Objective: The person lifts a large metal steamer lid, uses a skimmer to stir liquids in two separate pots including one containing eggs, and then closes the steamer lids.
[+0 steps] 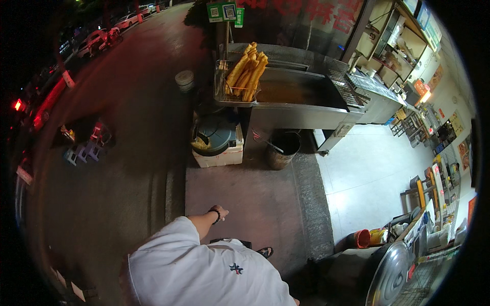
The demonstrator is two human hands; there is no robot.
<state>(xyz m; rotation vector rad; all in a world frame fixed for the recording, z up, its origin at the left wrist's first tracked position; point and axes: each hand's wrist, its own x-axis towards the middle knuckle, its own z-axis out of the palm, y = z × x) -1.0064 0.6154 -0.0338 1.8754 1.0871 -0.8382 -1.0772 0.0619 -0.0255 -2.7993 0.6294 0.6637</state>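
My left hand (pixel 219 212), with a dark bead bracelet at the wrist, hangs low over the pavement in front of my body. Its fingers look curled, and whether anything is in them cannot be told. Of my right side only a sliver of skin shows at the bottom edge, so the right hand is out of view. Ahead, long fried dough sticks (pixel 247 74) stand upright in a wire basket (pixel 219 86) at the left end of a steel fryer (pixel 298 116). Dark oil (pixel 287 91) lies in its basin, and a wire rack (pixel 342 82) sits at the right end.
Below the fryer stand a metal bucket (pixel 281 158) with tongs across it and a white foam box (pixel 220 158) under a round dark lid. A large pot lid (pixel 390 273) is at lower right. Low stools (pixel 86 152) and a white pail (pixel 185 80) are on the left.
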